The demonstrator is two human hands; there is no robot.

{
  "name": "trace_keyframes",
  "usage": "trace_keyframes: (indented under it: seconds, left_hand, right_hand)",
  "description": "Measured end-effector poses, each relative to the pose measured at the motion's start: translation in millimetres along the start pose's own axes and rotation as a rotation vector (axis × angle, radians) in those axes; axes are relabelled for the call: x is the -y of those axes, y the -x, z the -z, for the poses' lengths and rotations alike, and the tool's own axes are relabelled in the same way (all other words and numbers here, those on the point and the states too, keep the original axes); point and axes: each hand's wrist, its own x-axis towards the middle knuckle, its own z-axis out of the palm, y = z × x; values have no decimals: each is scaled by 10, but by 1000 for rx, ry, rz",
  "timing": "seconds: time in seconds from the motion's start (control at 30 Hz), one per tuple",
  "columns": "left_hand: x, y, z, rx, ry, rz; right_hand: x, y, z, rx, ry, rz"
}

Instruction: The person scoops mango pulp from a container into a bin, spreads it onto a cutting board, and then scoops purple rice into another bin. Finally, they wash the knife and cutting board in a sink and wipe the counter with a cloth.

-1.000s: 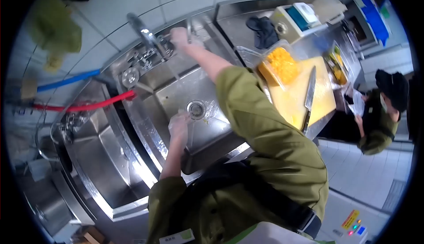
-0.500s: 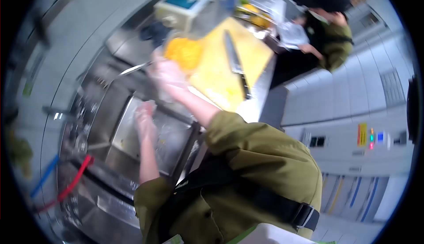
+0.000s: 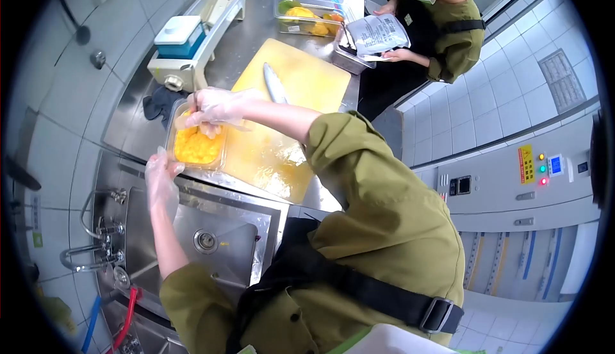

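Observation:
A clear container of diced yellow pieces stands at the left edge of a yellow cutting board. My right hand, in a clear glove, is over the container with its fingers curled down at the pieces. A thin dark item rises by its fingers, too small to name. My gloved left hand has its fingers bent together at the container's near left corner. On the board lies a knife, its handle hidden behind my right forearm.
Below the counter is a metal sink with taps. A scale and dark cloth are at the back. Beyond the board are a fruit container and a co-worker holding a bag over a metal tray.
My left hand has risen from over the sink to the container's corner. My right hand is now over the yellow pieces. The view has shifted and become sharper.

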Motion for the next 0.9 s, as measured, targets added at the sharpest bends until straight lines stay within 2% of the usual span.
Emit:
trace_keyframes:
  seconds: [0.07,0.1,0.13,0.2,0.23,0.33,0.37,0.47,0.57,0.63,0.7,0.77,0.83,0.9]
  left_hand:
    - [9,-47,56,40,-36,67]
    - [68,-89,134,64,-33,122]
    - [123,-125,197,88,-34,174]
    - [141,-80,166,133,13,221]
    - [-124,105,-136,104,40,227]
    - [-374,311,-429,101,150,293]
    - [-294,299,-360,172,183,303]
    - [-267,486,-514,268,353,217]
    - [-213,615,-611,176,226,211]
    - [-126,609,-636,170,257,170]
    - [59,513,-624,227,438,93]
    - [106,460,-621,234,418,133]
    - [127,473,-568,265,415,127]
    - [401,398,-474,200,535,176]
  right_hand:
    - [24,-41,132,104,208,114]
    - [81,-16,141,163,175,58]
    - [50,-66,115,208,343,170]
    - [187,51,123,234,448,391]
    - [142,-1,107,264,484,431]
    - [255,139,245,264,413,342]
    - [217,182,266,251,405,371]
    - [116,256,308,272,392,397]
    - [-33,165,262,353,375,315]
    - [-28,130,203,357,413,253]
    - [14,152,177,338,422,206]
    - [14,104,246,325,395,212]
    - [-32,132,314,407,367,171]
    - [-72,240,261,425,413,515]
